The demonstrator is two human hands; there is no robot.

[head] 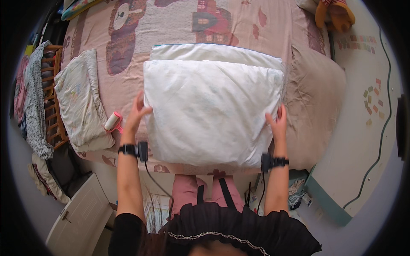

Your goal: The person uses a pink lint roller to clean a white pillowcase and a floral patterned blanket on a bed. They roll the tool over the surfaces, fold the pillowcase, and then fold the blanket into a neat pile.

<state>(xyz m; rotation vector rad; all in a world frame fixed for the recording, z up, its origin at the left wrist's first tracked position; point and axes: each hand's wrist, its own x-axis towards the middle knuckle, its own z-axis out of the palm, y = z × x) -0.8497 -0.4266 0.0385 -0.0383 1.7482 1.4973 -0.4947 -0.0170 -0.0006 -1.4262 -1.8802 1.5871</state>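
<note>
A white quilt or similar bedding (209, 108), folded, lies before me on the bed. Its upper fold sits a little short of the layer beneath, whose far edge has blue piping (211, 51). My left hand (137, 112) is at the quilt's left edge, thumb and fingers spread and slightly blurred. At the opposite edge my right hand (278, 120) is also spread, its thumb over the white cloth. Neither hand shows a clear grip; whether the fingertips press on the fabric is hard to tell. Both wrists wear black straps with small boxes and cables.
A pink-handled lint roller (113, 122) lies left of my hand, beside a folded patterned cloth (80, 99). On the right rests a beige pillow (310, 108). The patterned bedspread (173, 19) extends beyond. A wooden rack (53, 96) stands left, and a white door (80, 217) lower left.
</note>
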